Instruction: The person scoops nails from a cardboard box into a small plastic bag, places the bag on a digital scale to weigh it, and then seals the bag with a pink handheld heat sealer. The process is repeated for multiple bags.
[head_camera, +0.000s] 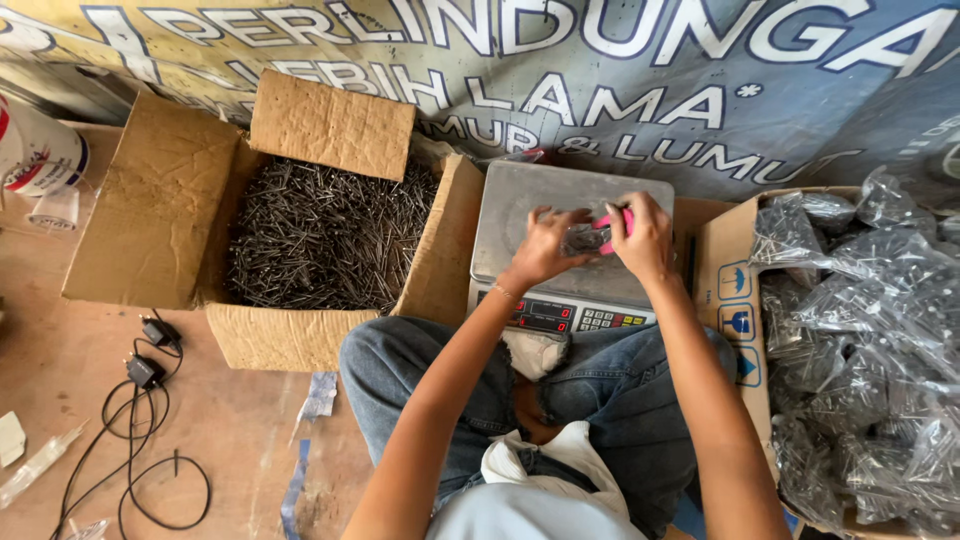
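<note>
A person sits on the floor and looks down at both hands, which meet over a metal weighing scale near the middle of the frame. The left hand is curled around a small clear bag of nails and grips it from the left side. The right hand pinches a small pink thing right against the same bag, so both hands are closed and touching the bag together. I cannot tell just what the pink thing is. The bag sits just above the flat grey plate of the scale, and the scale's buttons and little screen show below the hands. To the left of the scale, in the upper left part of the frame, stands an open cardboard box with its flaps folded out, and it is full of loose dark nails. On the right edge of the frame is another cardboard box, and it is piled high with filled clear bags that shine in the light. The person's knees in blue jeans show at the bottom middle, under the arms. On the brown floor at the lower left lies a black cable with two small black plugs, near some bits of clear plastic. A white tub sits at the far upper left. A big blue banner with white letters hangs across the top.
</note>
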